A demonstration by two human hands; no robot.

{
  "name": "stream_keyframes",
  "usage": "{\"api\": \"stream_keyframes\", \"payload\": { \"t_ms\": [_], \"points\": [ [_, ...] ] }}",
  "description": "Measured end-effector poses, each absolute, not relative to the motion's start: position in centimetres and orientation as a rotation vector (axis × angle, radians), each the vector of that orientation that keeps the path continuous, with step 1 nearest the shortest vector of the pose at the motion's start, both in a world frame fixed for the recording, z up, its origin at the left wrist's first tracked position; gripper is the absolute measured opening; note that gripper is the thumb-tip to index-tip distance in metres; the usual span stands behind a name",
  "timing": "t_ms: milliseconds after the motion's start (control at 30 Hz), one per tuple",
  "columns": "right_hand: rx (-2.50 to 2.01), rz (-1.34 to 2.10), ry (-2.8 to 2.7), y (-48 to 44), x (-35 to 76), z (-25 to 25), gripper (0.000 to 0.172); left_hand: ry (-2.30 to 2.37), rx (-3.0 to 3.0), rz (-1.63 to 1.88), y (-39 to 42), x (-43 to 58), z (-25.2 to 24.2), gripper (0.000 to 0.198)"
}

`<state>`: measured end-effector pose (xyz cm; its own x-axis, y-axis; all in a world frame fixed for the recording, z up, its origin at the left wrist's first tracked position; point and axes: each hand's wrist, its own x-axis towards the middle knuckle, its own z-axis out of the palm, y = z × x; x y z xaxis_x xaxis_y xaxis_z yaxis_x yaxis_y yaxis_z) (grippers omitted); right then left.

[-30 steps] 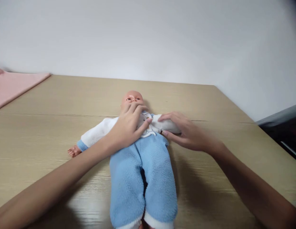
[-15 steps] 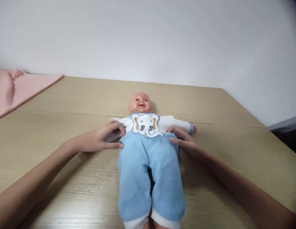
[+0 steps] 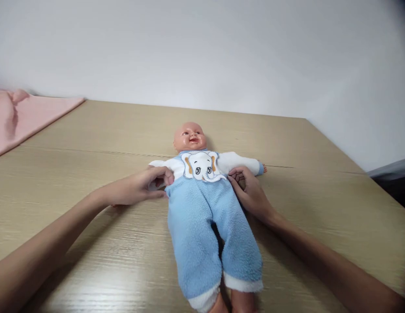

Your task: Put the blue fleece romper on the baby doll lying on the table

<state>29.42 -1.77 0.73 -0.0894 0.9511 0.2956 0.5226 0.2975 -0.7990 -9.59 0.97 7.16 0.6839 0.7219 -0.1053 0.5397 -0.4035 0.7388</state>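
Observation:
A baby doll (image 3: 190, 138) lies on its back, head away from me, arms spread to both sides. It wears a white top with an elephant face (image 3: 202, 167) on the chest and fluffy blue pants (image 3: 197, 234) with white cuffs. My left hand (image 3: 145, 184) is at the left side of the waist, thumb and fingers closing on the edge of the pants. On the other side, my right hand (image 3: 249, 187) pinches the waist of the pants just below the elephant's trunk. Bare lower legs (image 3: 243, 301) stick out of the cuffs at the bottom edge of the view.
The doll rests on a light wooden table (image 3: 91, 243) with a seam across it. A pink cloth (image 3: 29, 115) lies at the far left. Behind the table stands a plain pale wall (image 3: 195, 52). A dark object (image 3: 394, 180) shows beyond the right edge.
The doll's legs have swung to the right, and more of the bare lower legs shows below the cuffs. My right hand's thumb and fingers have drawn together at the waist.

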Motion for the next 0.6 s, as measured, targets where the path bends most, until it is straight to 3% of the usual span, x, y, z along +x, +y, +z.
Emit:
{"api": "stream_keyframes", "payload": {
  "t_ms": [300,467,600],
  "points": [
    [-1.334,0.501,-1.723,-2.2,29.4,0.5,0.016,1.170,2.353,0.449,0.7,-8.1,6.7,0.016],
    [-1.196,0.328,-1.660,-3.1,29.3,1.1,0.011,1.285,2.430,0.810,0.1,-4.8,9.3,0.018],
    [-1.073,0.331,-1.624,-3.4,29.4,1.1,0.006,1.102,2.661,0.800,0.9,1.4,11.1,0.017]
  ]
}}
